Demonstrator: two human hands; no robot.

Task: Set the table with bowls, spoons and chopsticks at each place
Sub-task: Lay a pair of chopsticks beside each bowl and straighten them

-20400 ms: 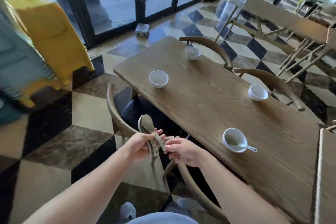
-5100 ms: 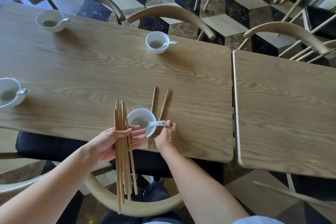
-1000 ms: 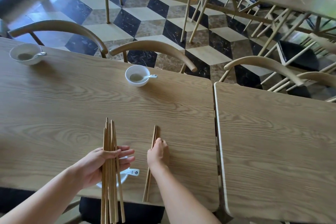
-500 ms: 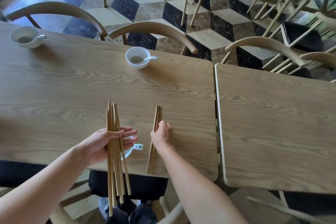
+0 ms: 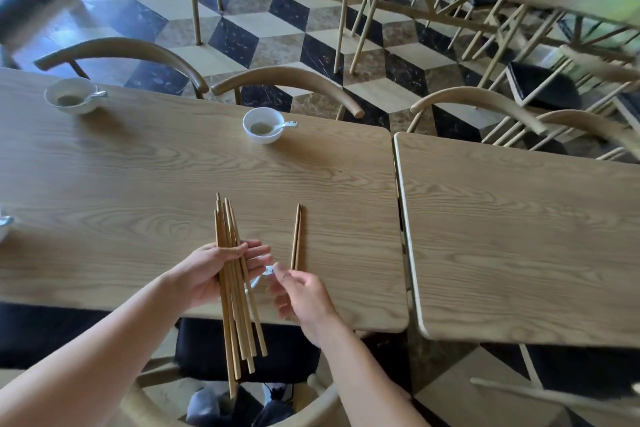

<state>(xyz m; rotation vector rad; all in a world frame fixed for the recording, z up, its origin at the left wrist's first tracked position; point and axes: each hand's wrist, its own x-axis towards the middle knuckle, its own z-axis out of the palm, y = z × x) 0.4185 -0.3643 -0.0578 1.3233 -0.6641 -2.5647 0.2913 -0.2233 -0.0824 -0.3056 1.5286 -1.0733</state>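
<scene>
Left hand (image 5: 202, 276) gripping chopstick bundle (image 5: 239, 322); right hand (image 5: 301, 295) hovering slack, empty, laid pair (image 5: 296, 236) lying at its 12 o'clock. I am advising: drawing next two sticks together, ends level.

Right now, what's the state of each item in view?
Left hand: holds bundle.
Bundle: chopsticks, gripped mid-length, ends past the table edge.
Pair: flat on table, side by side, released.
Right hand: empty, fingers loosely curled.
Near bowl: mostly hidden under left hand; spoon handle shows.
Middle bowl: upright, spoon in it, no chopsticks.
Far-left bowl: same.
</scene>
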